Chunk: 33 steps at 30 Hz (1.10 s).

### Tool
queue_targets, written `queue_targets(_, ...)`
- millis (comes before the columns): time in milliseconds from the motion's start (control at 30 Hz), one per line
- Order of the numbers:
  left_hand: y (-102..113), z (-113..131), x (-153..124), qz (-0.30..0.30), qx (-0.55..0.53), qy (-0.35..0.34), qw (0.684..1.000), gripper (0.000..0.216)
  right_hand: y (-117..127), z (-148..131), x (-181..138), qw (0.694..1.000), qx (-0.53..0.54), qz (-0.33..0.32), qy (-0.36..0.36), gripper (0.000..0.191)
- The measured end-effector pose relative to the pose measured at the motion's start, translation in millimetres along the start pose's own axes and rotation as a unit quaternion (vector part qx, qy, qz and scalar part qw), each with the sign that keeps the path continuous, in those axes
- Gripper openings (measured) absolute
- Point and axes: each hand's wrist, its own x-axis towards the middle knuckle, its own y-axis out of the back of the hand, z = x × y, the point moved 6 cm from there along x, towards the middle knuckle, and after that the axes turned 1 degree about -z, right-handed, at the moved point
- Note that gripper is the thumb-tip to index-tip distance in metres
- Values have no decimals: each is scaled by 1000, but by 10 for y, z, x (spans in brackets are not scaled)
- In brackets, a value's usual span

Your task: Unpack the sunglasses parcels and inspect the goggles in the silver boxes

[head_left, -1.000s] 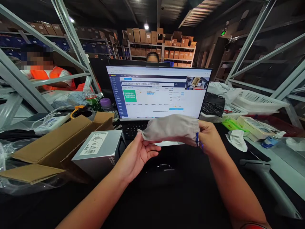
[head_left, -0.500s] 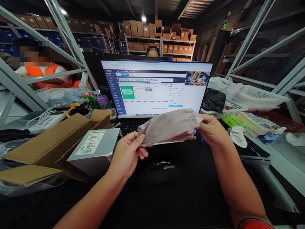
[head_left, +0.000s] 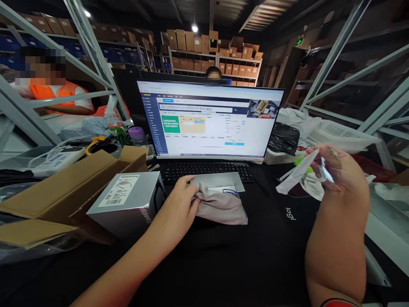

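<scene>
My left hand (head_left: 180,200) grips the left end of a grey cloth pouch (head_left: 222,207), which lies on the black table in front of a shallow silver tray (head_left: 217,180) by the keyboard (head_left: 204,169). A blue drawstring shows at the pouch's top. My right hand (head_left: 338,170) is raised at the right and pinches a small clear plastic bag (head_left: 297,175) with its fingers closed. A silver box labelled Wokening (head_left: 128,204) stands just left of my left wrist.
A lit monitor (head_left: 207,121) stands behind the keyboard. An open cardboard box (head_left: 64,187) lies at the left, white baskets (head_left: 345,136) and a black bag (head_left: 284,138) at the right. A person in an orange vest (head_left: 54,96) sits at the far left; another sits behind the monitor.
The pouch came down from in front of the screen onto the table, now held by my left hand alone. My right hand let go, moved right and took up a clear plastic bag.
</scene>
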Motion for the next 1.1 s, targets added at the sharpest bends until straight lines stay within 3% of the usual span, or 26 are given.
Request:
queue_targets(67,-138,-42,-17,-17,94,4,995,29,-88,44,1,1000,11,-4,10,32)
queue_targets(133,-171,5,-45,11,156,-8,988,52,-260,113,-12,999,16,-24,18,39)
queue_targets(200,-130,168,-91,43,166,-68,983,66,-447,205,-28,999,13,-45,11,41)
queue_targets(300,-102,404,-171,-2,116,-167,979,63,-680,323,-54,998,30,-60,0,42)
queue_targets(367,-148,398,-182,-56,99,-156,981,69,-810,377,-88,997,55,-62,-10,42)
queue_targets(467,-324,188,-154,-135,119,-67,981,90,-981,406,-174,994,86,-58,-21,42)
queue_targets(567,-461,77,-159,-167,139,-43,975,83,-1103,392,-269,994,86,-59,-21,40)
queue_targets(667,-433,158,-196,-126,159,-63,977,75,-1145,396,-313,995,83,-57,-18,39)
queue_targets(833,-418,280,-174,-146,196,-67,967,34,-1152,468,-290,993,108,-54,-11,39)
queue_targets(1000,-429,163,5,-202,198,5,959,35,-1245,547,-328,991,113,-64,-28,40)
queue_targets(1100,-406,121,31,-190,162,10,968,37,-1358,594,-388,989,114,-87,-47,39)
